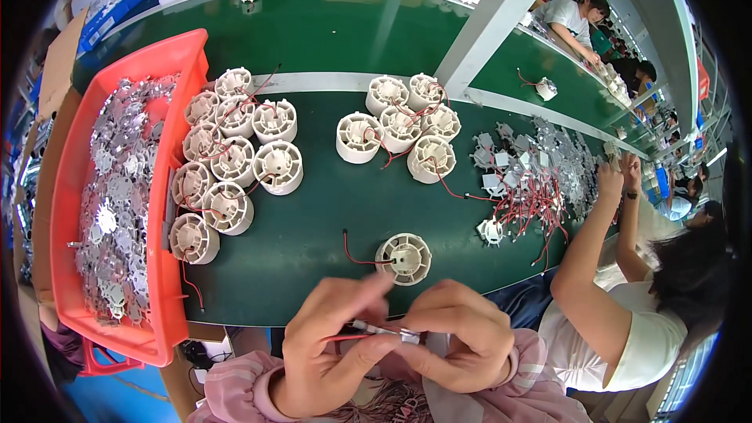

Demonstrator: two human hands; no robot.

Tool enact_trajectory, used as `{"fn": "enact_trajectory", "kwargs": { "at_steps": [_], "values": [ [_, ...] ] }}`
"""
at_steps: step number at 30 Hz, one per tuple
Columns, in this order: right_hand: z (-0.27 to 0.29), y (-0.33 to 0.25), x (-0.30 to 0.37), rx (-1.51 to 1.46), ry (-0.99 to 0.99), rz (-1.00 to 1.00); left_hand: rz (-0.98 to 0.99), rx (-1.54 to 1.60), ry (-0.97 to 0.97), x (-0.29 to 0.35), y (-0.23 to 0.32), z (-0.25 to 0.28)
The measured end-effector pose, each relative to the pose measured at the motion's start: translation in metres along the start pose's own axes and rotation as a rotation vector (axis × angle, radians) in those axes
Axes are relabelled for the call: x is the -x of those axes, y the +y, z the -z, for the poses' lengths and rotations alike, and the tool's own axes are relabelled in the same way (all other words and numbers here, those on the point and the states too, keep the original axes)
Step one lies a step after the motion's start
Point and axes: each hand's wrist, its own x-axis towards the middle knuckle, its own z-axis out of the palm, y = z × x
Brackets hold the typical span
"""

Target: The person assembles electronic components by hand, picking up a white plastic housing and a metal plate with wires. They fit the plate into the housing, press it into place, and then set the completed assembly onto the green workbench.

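Note:
Close in front of me, both hands meet over a small silvery-white plate [409,337] with red and dark wires. My left hand [317,345] is closed, with the wires [352,336] running between its thumb and fingers; its index finger is blurred by motion. My right hand [462,333] pinches the plate between thumb and fingers, partly hiding it. Just beyond my hands, a white round plastic housing [406,259] with inner ribs sits on the green table [313,266], its red-and-black wire lying off to the left.
A red bin [168,266] of silvery metal plates stands at left. Wired white housings [276,166] cluster beside it, and more housings [401,127] sit far centre. Wired plates [521,180] are heaped at right, near a co-worker's arms [591,247]. A metal post [501,19] rises behind.

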Motion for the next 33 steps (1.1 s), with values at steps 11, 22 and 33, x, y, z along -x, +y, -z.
{"fn": "enact_trajectory", "kwargs": {
  "at_steps": [11,22,33],
  "values": [
    [0.011,0.005,-0.008,0.195,-0.028,0.143,0.241,0.136,-0.204,0.000,0.007,0.005],
    [0.025,-0.002,-0.006,0.192,-0.287,-0.099,0.682,0.344,-0.292,-0.013,0.002,0.022],
    [0.023,0.024,-0.033,0.397,-0.265,-0.218,0.063,-0.068,0.128,-0.012,-0.037,-0.009]
  ]
}}
